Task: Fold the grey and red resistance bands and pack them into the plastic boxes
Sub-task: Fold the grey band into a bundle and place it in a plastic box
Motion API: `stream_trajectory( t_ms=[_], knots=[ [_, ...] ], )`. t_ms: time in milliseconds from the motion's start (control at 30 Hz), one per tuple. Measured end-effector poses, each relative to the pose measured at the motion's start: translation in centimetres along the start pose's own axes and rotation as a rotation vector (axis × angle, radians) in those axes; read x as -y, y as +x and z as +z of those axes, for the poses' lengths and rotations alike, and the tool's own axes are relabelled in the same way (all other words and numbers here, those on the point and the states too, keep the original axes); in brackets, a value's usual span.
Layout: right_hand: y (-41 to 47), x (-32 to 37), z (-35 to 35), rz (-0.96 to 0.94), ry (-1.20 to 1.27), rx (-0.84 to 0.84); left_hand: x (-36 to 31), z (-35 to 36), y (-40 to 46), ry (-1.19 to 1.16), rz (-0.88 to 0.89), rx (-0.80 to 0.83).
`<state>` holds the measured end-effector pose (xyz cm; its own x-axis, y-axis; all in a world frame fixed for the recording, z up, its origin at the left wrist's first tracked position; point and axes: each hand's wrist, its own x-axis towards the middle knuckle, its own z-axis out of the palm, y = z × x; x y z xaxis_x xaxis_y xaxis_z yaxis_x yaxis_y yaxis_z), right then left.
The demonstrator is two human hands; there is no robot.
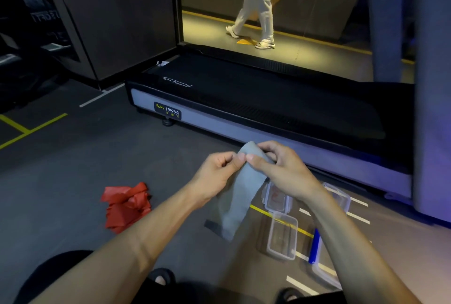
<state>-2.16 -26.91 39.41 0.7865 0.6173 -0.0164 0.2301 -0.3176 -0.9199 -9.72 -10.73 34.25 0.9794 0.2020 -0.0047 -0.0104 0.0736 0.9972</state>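
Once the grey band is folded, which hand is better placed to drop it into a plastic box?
Right, probably. The right hand grips the grey band almost directly above the open plastic boxes; the left hand is farther away.

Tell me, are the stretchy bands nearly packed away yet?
Not yet. Nothing looks packed: the open plastic box on the floor holds no band. In hand: the left hand and right hand pinch the top of the grey band, which hangs down, only partly folded. Left to do: finish that fold, fold the red band lying crumpled on the floor, and put both into boxes.
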Motion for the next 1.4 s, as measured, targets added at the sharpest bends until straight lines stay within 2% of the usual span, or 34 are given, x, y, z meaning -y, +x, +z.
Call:
stream_trajectory(
  t_ms=[267, 400, 600, 733, 933, 1133, 1267, 1400],
  knots=[
    [0.4, -0.8, -0.8, 0.043, 0.018, -0.080, 0.1, -0.1, -0.2, -0.059, -0.046, 0.080],
    [0.3, -0.6, -0.6, 0.056, 0.097, -0.077, 0.0, 0.0, -0.2, -0.059, -0.060, 0.073],
    [0.1, -0.7, -0.6, 0.022, 0.066, -0.097, 0.1, 0.5, 0.0, -0.003, -0.063, 0.032],
    [-0.1, -0.5, -0.1, 0.013, -0.005, -0.066, 0.3, 0.5, 0.0, 0.031, -0.035, 0.005],
    [-0.7, -0.4, 0.4, 0.075, -0.008, 0.085, 0.0, 0.4, -0.3, 0.043, -0.019, -0.033],
    [0.0, -0.5, -0.3, 0.158, 0.164, -0.064, 0.3, -0.3, -0.4, -0.002, -0.046, 0.063],
    [0.1, -0.7, -0.1, 0.214, 0.270, -0.039, 0.4, -0.3, -0.3, 0.072, -0.044, 0.047],
    [-0.3, -0.1, 0.2, 0.190, 0.350, -0.005, 0.7, -0.1, -0.3, 0.112, -0.034, 0.020]
  ],
)
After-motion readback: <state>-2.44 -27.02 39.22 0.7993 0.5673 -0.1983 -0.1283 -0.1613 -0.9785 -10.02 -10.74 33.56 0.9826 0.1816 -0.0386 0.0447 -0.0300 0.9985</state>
